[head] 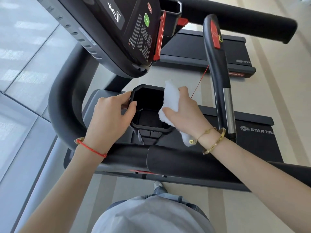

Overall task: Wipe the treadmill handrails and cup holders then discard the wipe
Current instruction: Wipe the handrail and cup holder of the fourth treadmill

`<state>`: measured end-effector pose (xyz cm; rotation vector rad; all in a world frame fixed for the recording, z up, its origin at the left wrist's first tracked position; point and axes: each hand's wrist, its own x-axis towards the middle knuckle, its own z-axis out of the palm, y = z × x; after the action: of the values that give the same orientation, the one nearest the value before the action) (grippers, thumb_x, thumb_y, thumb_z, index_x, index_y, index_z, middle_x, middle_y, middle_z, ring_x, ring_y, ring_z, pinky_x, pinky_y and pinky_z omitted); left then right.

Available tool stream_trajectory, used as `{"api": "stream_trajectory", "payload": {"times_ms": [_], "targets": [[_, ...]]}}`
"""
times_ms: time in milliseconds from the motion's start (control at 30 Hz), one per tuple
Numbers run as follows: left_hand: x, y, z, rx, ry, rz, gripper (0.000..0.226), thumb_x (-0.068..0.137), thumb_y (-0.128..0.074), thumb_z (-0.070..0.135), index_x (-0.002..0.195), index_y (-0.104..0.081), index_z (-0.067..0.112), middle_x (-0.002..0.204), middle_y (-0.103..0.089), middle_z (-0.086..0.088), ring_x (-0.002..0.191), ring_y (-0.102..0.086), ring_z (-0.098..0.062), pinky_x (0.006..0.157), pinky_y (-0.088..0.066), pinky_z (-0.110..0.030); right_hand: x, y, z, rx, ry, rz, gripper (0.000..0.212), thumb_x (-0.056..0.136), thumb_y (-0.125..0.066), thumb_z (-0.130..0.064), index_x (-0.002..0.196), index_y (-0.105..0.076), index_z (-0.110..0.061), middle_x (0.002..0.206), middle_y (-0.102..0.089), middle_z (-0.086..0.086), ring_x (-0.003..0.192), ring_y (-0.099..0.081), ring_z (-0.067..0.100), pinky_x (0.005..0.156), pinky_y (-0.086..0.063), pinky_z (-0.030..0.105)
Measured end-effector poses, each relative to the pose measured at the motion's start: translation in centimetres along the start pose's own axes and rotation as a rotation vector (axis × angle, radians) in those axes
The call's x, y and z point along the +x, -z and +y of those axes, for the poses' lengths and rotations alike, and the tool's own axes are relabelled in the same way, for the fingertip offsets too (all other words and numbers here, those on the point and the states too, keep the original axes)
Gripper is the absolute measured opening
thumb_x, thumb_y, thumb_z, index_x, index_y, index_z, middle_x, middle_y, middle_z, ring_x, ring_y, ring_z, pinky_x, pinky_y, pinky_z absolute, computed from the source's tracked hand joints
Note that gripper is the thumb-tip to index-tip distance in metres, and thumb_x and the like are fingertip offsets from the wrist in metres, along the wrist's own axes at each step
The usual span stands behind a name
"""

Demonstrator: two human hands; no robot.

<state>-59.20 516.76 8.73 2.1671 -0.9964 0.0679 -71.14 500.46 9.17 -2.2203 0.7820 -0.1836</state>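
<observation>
the treadmill (pixel 252 137) fills the view, its dark deck at 3 o'clock printed "star tra", the rest cut off. a thick, matte black handrail (pixel 193 163) runs from 9 to 3 o'clock across the lower middle. the cup holder (pixel 149 128), a deep black plastic well with bevelled corners, sits at centre. the left hand (pixel 109 115) curls its fingers over the holder's 9 o'clock rim. the right hand (pixel 185 113) grips a white, fluffy wipe (pixel 170 100) against the 3 o'clock rim, its long axis running 12 to 6.
</observation>
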Motion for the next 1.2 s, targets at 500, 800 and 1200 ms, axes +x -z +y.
{"api": "stream_trajectory", "payload": {"times_ms": [500,800,1200], "targets": [[-0.1,0.1,0.4,-0.002,0.013,-0.042,0.013,0.094,-0.061,0.016,0.094,-0.072,0.01,0.069,-0.071,0.001,0.069,-0.071,-0.013,0.073,-0.051,-0.028,6.6,1.7,-2.2,-0.536,0.499,-0.171,0.024,0.089,-0.058,-0.037,0.103,-0.053,-0.018,0.083,-0.056,0.0,0.078,-0.051,0.029,0.061,-0.03,0.033],[-0.1,0.5,0.6,-0.063,0.035,-0.052,0.029,0.093,-0.065,0.016,0.12,-0.072,0.02,0.081,-0.071,0.013,0.092,-0.064,0.008,0.082,-0.042,0.003,5.9,2.2,-1.2,-0.399,0.451,-0.165,0.028,0.09,-0.05,-0.042,0.099,-0.056,-0.016,0.067,-0.054,-0.009,0.073,-0.054,0.025,0.057,-0.031,0.028],[-0.4,0.5,0.6,-0.091,0.077,-0.047,0.031,0.092,-0.066,0.016,0.123,-0.069,0.02,0.083,-0.059,0.036,0.081,-0.057,0.027,0.084,-0.039,0.006,3.1,4.6,-0.2,-0.153,0.724,-0.015,0.038,0.094,-0.061,-0.037,0.124,-0.052,-0.015,0.115,-0.058,-0.004,0.099,-0.053,0.007,0.088,-0.034,0.003]]}}
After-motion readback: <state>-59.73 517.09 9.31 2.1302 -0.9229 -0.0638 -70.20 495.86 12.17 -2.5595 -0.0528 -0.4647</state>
